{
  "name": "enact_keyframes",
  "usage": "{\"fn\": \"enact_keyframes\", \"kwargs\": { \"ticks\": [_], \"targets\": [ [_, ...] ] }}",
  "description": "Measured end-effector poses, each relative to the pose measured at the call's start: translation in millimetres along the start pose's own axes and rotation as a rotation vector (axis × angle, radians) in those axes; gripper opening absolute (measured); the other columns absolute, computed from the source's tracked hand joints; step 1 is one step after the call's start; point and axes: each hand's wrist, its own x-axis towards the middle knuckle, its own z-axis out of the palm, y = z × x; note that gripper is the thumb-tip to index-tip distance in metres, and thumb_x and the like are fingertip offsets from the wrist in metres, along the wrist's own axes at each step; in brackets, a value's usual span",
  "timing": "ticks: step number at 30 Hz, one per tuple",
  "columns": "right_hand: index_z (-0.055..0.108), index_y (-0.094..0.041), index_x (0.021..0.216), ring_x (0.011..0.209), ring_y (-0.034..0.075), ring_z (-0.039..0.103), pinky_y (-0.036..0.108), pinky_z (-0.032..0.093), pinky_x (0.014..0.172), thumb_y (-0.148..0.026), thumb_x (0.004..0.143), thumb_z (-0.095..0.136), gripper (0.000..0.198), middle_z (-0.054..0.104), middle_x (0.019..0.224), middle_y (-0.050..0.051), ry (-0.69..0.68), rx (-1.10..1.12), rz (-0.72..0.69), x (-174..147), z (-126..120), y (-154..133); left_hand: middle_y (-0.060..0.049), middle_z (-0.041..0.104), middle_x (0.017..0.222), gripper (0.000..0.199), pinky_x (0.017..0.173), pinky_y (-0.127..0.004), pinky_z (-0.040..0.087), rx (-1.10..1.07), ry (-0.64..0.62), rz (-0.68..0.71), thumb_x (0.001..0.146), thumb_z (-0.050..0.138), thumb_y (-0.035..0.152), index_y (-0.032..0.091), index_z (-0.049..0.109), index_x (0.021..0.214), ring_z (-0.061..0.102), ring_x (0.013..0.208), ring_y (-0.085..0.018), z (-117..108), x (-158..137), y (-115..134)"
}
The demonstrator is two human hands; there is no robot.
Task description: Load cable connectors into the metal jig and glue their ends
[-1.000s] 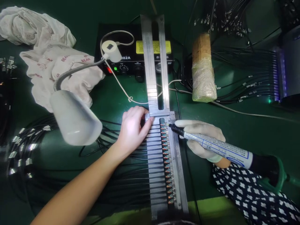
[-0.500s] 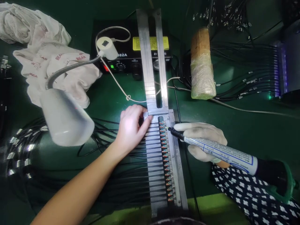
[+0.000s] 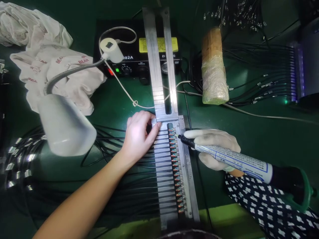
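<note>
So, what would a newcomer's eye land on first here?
Probably the white-labelled tube in the gloved right hand, its black tip close to the exposed wires in the central metal rack. The bare left hand holds the rack's left edge. Next, the pale lamp, bulky at the picture's left.
</note>
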Motion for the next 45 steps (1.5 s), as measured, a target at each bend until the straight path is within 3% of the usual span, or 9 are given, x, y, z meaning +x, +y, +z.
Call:
{"fn": "enact_keyframes", "kwargs": {
  "ticks": [20, 41, 45],
  "targets": [
    [0.068, -0.023, 0.123, 0.091, 0.024, 0.076, 0.036, 0.069, 0.071, -0.015, 0.083, 0.069, 0.041, 0.074, 0.115, 0.007, 0.004, -0.016, -0.029, 3.2, -0.9, -2.5, -0.001, 0.056, 0.080, 0.014, 0.075, -0.035, 0.036, 0.006, -0.001, 0.002, 0.092, 0.057, 0.034, 0.020, 0.055, 0.090, 0.051, 0.078, -0.019, 0.3, 0.0, -0.3],
    [0.069, -0.028, 0.119, 0.091, 0.025, 0.076, 0.039, 0.070, 0.071, -0.020, 0.087, 0.069, 0.034, 0.074, 0.114, 0.006, -0.005, -0.022, 0.070, 3.4, -0.4, -3.0, -0.001, 0.058, 0.081, 0.015, 0.076, -0.035, 0.037, 0.013, -0.015, -0.015, 0.092, 0.056, 0.035, 0.021, 0.055, 0.090, 0.051, 0.079, -0.019, -0.6, 0.3, 0.4],
    [0.068, -0.027, 0.122, 0.092, 0.025, 0.076, 0.038, 0.069, 0.069, -0.019, 0.085, 0.070, 0.038, 0.074, 0.116, 0.006, 0.030, -0.010, 0.038, 0.7, -0.7, -1.0, -0.001, 0.057, 0.080, 0.015, 0.075, -0.035, 0.037, 0.008, -0.008, -0.009, 0.092, 0.056, 0.034, 0.020, 0.055, 0.089, 0.051, 0.078, -0.019, -0.4, 0.3, 0.4]
  ]
}}
